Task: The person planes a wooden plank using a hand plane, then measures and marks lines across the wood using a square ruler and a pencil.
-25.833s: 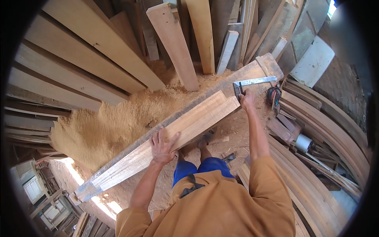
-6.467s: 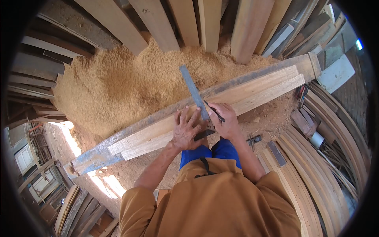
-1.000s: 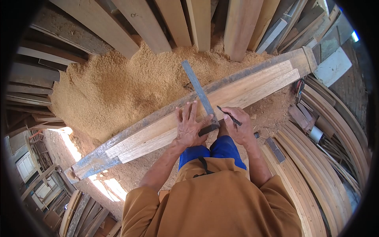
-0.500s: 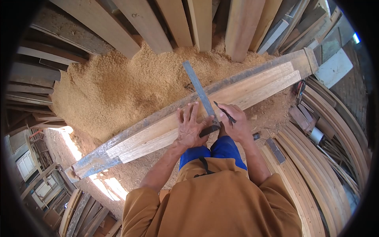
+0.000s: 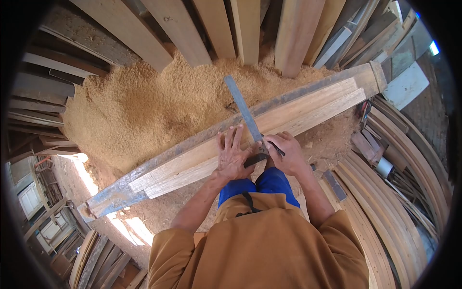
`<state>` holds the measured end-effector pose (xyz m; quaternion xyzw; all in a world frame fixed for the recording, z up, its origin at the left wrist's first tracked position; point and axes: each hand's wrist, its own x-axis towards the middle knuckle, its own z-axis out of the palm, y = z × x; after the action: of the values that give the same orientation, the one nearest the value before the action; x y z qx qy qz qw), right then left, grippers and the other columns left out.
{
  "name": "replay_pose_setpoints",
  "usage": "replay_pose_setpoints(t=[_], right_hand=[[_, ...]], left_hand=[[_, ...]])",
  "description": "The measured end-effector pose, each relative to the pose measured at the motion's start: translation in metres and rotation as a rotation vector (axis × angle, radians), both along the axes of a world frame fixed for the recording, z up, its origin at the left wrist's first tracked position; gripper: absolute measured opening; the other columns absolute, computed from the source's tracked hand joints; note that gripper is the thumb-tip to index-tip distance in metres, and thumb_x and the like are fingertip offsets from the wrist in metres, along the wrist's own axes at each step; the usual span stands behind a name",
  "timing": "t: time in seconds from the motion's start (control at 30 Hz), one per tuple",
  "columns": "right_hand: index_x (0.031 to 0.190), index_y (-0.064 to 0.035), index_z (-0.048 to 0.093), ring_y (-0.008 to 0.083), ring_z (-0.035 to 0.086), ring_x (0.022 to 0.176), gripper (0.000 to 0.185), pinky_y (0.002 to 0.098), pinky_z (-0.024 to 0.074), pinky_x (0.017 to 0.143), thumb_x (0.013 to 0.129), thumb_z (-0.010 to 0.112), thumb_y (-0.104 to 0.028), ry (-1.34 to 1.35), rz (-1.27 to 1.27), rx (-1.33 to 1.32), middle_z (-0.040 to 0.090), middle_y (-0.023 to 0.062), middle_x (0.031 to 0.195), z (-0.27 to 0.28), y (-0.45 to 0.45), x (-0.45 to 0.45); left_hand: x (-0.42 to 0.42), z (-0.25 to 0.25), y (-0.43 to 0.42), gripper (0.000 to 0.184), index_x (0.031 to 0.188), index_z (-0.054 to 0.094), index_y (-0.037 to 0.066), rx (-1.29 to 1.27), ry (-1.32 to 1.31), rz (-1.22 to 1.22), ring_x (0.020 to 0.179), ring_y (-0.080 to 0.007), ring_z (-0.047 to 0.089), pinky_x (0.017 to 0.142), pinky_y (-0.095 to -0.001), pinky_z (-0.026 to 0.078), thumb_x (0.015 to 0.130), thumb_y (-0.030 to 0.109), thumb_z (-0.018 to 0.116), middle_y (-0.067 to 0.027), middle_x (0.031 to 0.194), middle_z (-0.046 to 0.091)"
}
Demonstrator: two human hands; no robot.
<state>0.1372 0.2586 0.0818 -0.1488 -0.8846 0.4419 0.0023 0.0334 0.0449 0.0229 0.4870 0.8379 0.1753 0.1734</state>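
My left hand [image 5: 232, 157] lies on two pale wooden boards, its fingers spread over the wood. Its thumb presses the dark stock of a try square [image 5: 243, 107], holding it against the near board [image 5: 332, 107]. The metal blade crosses the near board and the far board [image 5: 308, 102] and sticks out beyond them. Closed around a black pencil [image 5: 276, 148], my right hand [image 5: 290, 155] is just right of the blade. The pencil's tip is at the blade's edge; whether it touches the wood I cannot tell.
Both boards rest on a long worn beam [image 5: 108, 196] running diagonally. Behind it is a heap of sawdust [image 5: 159, 111], with upright planks [image 5: 246, 33] leaning above. Stacked timber [image 5: 380, 207] lies at the right. A small dark block [image 5: 334, 185] sits on that timber.
My right hand has moved slightly left, bringing the pencil up to the square's blade. The left hand and the square have stayed in place.
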Motion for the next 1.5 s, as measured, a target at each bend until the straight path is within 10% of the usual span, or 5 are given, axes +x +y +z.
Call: replay_pose_setpoints(t=[0.3, 0.4, 0.6, 0.83, 1.5], right_hand=[[0.107, -0.0023, 0.071, 0.0463, 0.066, 0.094, 0.018, 0.0544, 0.0547, 0.085, 0.1, 0.068, -0.018, -0.074, -0.158, 0.2, 0.071, 0.0227, 0.091, 0.0, -0.015, 0.028], [0.104, 0.0007, 0.069, 0.0466, 0.065, 0.08, 0.019, 0.0551, 0.0556, 0.081, 0.101, 0.067, -0.018, -0.471, -0.334, 0.031, 0.069, 0.0228, 0.084, -0.018, -0.038, 0.041], [0.107, -0.0046, 0.068, 0.0153, 0.058, 0.062, 0.017, 0.0353, 0.0557, 0.059, 0.108, 0.065, -0.021, -0.208, -0.658, -1.031, 0.065, 0.0041, 0.081, -0.127, -0.073, 0.059], [0.108, -0.008, 0.068, 0.0055, 0.054, 0.062, 0.017, 0.0243, 0.05, 0.052, 0.109, 0.065, -0.025, 0.062, -0.902, -0.66, 0.056, -0.0045, 0.082, -0.064, 0.028, 0.106], [0.105, -0.0142, 0.06, 0.0084, 0.06, 0.062, 0.008, 0.028, 0.0518, 0.056, 0.112, 0.062, -0.018, 0.419, -1.302, -0.813, 0.067, 0.0009, 0.081, -0.095, 0.374, 0.176]], left_hand=[[-0.001, 0.0, -0.002, 0.086, 0.151, 0.064, 0.046, -0.035, -0.041, -0.011, 0.161, -0.0532, 0.021, 0.126, -0.0758, 0.006, 0.069, 0.051, 0.089, -0.0286, 0.175, 0.027], [-0.001, 0.001, -0.003, 0.089, 0.151, 0.064, 0.046, -0.031, -0.057, -0.006, 0.163, -0.0529, 0.018, 0.127, -0.0756, 0.006, 0.066, 0.048, 0.091, -0.0276, 0.176, 0.024], [-0.004, -0.01, -0.013, 0.104, 0.161, 0.055, 0.028, 0.084, -0.017, 0.016, 0.159, -0.0559, 0.021, 0.128, -0.0725, 0.008, 0.069, 0.064, 0.088, -0.0318, 0.174, 0.024], [-0.011, 0.0, -0.045, 0.129, 0.174, 0.027, 0.021, -0.12, -0.003, 0.183, 0.159, -0.0565, 0.02, 0.128, -0.0731, 0.012, 0.071, 0.066, 0.091, -0.0338, 0.173, 0.021], [-0.007, 0.002, -0.024, 0.124, 0.167, 0.043, 0.029, -0.227, 0.138, 0.195, 0.141, -0.0482, 0.041, 0.117, -0.0689, 0.032, 0.058, 0.049, 0.099, -0.0251, 0.157, 0.042]])
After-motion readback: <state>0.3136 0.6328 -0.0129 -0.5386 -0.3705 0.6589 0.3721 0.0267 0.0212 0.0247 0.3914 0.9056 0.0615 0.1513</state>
